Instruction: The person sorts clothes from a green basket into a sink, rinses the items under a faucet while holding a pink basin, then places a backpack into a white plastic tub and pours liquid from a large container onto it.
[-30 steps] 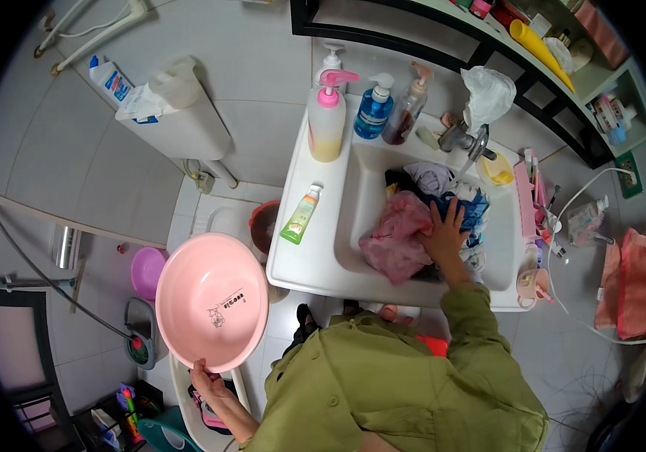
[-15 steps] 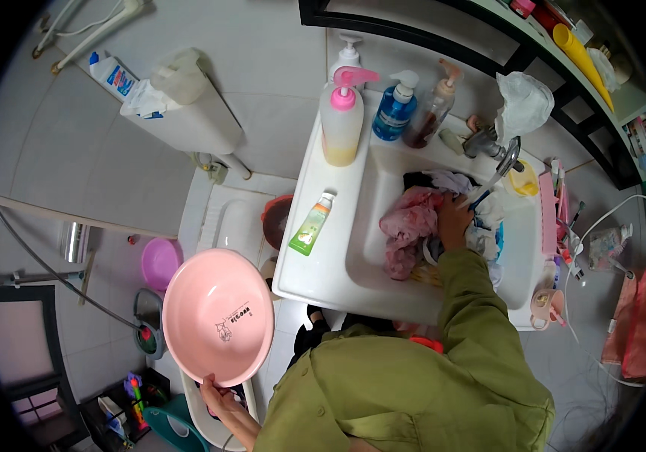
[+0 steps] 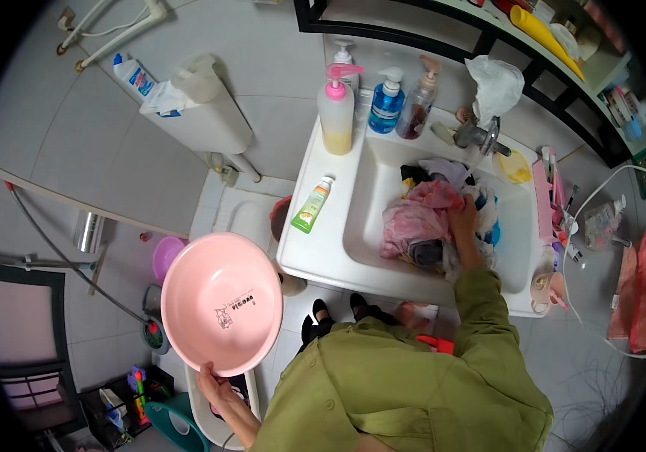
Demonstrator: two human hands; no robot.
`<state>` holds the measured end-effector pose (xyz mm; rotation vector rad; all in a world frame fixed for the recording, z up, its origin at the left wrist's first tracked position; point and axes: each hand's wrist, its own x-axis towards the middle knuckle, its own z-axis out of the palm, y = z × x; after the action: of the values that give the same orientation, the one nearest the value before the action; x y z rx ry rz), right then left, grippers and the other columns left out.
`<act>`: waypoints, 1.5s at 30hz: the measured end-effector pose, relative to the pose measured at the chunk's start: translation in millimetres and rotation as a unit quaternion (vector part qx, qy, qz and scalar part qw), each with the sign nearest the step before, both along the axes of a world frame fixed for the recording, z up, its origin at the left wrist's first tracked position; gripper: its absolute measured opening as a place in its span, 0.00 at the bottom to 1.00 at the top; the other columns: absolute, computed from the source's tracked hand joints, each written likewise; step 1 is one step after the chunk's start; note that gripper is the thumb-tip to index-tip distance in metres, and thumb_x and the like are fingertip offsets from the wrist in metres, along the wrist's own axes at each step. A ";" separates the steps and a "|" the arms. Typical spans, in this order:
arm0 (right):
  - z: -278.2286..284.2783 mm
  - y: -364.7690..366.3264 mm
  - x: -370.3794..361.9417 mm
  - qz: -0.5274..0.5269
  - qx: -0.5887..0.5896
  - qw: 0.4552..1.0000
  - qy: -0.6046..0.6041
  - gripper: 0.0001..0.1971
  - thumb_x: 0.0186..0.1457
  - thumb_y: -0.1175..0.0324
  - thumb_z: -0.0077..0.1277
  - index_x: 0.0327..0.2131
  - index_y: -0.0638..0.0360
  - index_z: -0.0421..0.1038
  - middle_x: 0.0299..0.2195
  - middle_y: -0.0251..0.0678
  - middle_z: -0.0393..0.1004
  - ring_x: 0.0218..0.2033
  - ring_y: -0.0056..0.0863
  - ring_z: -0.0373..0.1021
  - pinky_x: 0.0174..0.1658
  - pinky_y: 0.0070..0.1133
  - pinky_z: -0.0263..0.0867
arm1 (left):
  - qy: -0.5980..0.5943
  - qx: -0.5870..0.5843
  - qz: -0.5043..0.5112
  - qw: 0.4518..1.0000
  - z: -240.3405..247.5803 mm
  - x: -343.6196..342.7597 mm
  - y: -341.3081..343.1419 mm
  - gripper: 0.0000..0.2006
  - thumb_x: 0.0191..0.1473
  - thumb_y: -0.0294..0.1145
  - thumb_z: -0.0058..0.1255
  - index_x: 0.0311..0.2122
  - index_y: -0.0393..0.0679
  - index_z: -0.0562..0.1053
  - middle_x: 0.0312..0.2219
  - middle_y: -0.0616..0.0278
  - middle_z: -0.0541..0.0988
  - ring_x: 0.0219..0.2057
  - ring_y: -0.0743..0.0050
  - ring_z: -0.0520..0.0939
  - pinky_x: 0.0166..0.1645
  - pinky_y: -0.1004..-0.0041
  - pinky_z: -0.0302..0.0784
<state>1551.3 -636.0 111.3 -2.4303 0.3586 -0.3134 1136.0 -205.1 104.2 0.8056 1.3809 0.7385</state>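
My left hand (image 3: 216,390) grips the near rim of a pink plastic basin (image 3: 195,301), held out at my left side with its inside facing up. Nothing lies in the basin apart from a printed drawing on its bottom. My right hand (image 3: 464,218) is down in the white sink (image 3: 364,218), its fingers closed on the right edge of a pink garment (image 3: 417,218). That garment lies over a heap of wet clothes, with white cloth (image 3: 486,203) beside my hand and a dark grey piece (image 3: 427,253) in front. Water runs from the metal faucet (image 3: 481,138) onto the heap.
A green tube (image 3: 312,205) lies on the counter left of the sink. Behind it stand pump bottles: one with a pink top (image 3: 336,117), one blue (image 3: 386,109), one brownish (image 3: 416,109). A pink toothbrush holder (image 3: 546,200) and pink cup (image 3: 547,292) line the right edge.
My right hand has drawn back a little and now holds the pink garment, which is spread wider over the heap. The view has shifted slightly. My left hand still holds the basin.
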 end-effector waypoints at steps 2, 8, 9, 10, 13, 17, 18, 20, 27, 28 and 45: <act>9.7 -8.5 11.0 0.005 0.048 0.997 -0.056 0.12 0.39 0.64 0.47 0.29 0.59 0.62 0.28 0.45 0.68 0.31 0.42 0.65 0.33 0.28 0.60 | 0.001 0.001 -0.004 1.000 4.8 8.8 -6.9 0.07 0.36 0.23 0.45 0.26 0.40 0.66 0.15 0.71 0.66 0.09 0.88 0.59 0.13 0.88 0.51; 74.8 22.5 22.8 0.014 0.348 0.918 -0.190 0.13 0.38 0.68 0.50 0.31 0.61 0.63 0.26 0.36 0.67 0.29 0.26 0.64 0.34 0.21 0.60 | -0.049 0.023 0.003 0.999 25.2 39.7 -21.0 0.03 0.36 0.24 0.43 0.20 0.44 0.64 0.11 0.70 0.67 0.05 0.87 0.56 0.07 0.88 0.48; 77.1 23.7 22.7 0.011 0.358 0.908 -0.216 0.13 0.38 0.68 0.51 0.30 0.61 0.63 0.26 0.34 0.67 0.30 0.24 0.63 0.34 0.20 0.60 | -0.053 0.024 0.001 0.998 25.4 39.9 -20.5 0.03 0.36 0.24 0.42 0.22 0.43 0.65 0.13 0.68 0.69 0.05 0.87 0.57 0.06 0.88 0.49; 74.0 25.1 18.6 -0.009 0.281 0.939 -0.196 0.16 0.38 0.68 0.51 0.33 0.60 0.62 0.27 0.36 0.66 0.30 0.27 0.63 0.36 0.21 0.60 | -0.053 0.025 -0.001 0.998 23.9 36.5 -21.9 0.03 0.36 0.24 0.42 0.22 0.43 0.65 0.13 0.68 0.69 0.05 0.87 0.57 0.06 0.88 0.49; 0.3 1.5 11.1 0.089 0.180 0.966 -0.161 0.21 0.36 0.67 0.53 0.37 0.58 0.60 0.30 0.41 0.65 0.33 0.33 0.64 0.38 0.24 0.60 | -0.052 -0.055 -0.045 0.996 21.4 42.1 -30.1 0.11 0.34 0.24 0.42 0.29 0.37 0.65 0.19 0.66 0.70 0.08 0.85 0.61 0.10 0.88 0.50; -20.7 16.3 -11.4 0.212 -0.162 0.964 0.000 0.27 0.33 0.60 0.55 0.41 0.52 0.59 0.39 0.44 0.61 0.42 0.41 0.59 0.41 0.30 0.60 | -0.068 -0.115 -0.073 0.988 24.5 66.1 -60.7 0.11 0.32 0.24 0.41 0.28 0.37 0.65 0.19 0.64 0.70 0.07 0.85 0.60 0.06 0.88 0.49; -1.9 26.6 -17.2 0.289 -0.220 0.928 0.081 0.28 0.33 0.57 0.55 0.41 0.51 0.60 0.42 0.43 0.60 0.44 0.42 0.58 0.42 0.31 0.60 | -0.076 -0.127 -0.076 0.986 16.6 63.6 -61.6 0.11 0.32 0.24 0.41 0.28 0.37 0.65 0.19 0.64 0.70 0.07 0.85 0.60 0.06 0.88 0.50; 4.4 27.1 -17.1 0.298 -0.220 0.926 0.073 0.28 0.33 0.58 0.56 0.42 0.49 0.60 0.44 0.43 0.59 0.45 0.43 0.56 0.43 0.31 0.60 | -0.092 -0.111 -0.102 0.984 16.1 75.1 -73.3 0.11 0.33 0.24 0.40 0.29 0.37 0.65 0.18 0.65 0.69 0.06 0.85 0.59 0.06 0.88 0.49; 9.7 -52.2 0.9 0.173 -0.236 0.923 -0.250 0.33 0.31 0.56 0.58 0.44 0.57 0.59 0.38 0.46 0.65 0.39 0.41 0.63 0.42 0.28 0.60 | -0.039 -0.025 -0.092 0.995 4.3 75.1 -78.2 0.10 0.33 0.23 0.39 0.28 0.37 0.65 0.15 0.68 0.67 0.06 0.86 0.57 0.07 0.87 0.48; 5.1 -55.8 0.0 0.171 -0.237 0.923 -0.250 0.33 0.31 0.56 0.58 0.44 0.57 0.59 0.38 0.46 0.65 0.39 0.41 0.63 0.42 0.28 0.60 | -0.041 -0.028 -0.086 0.995 4.1 79.5 -80.2 0.10 0.33 0.23 0.39 0.27 0.38 0.64 0.15 0.68 0.66 0.06 0.86 0.57 0.07 0.86 0.48; -53.3 74.8 16.2 0.465 -0.317 0.820 0.100 0.46 0.30 0.53 0.54 0.53 0.62 0.45 0.55 0.54 0.37 0.58 0.46 0.32 0.54 0.42 0.34 | -0.050 0.048 -0.072 0.995 12.2 97.5 -128.2 0.09 0.35 0.25 0.41 0.28 0.40 0.66 0.17 0.69 0.66 0.11 0.87 0.58 0.16 0.86 0.55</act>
<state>1567.5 -561.2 58.0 -2.9238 -1.0090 0.3214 1233.5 -333.3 116.4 0.9202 1.1920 0.7270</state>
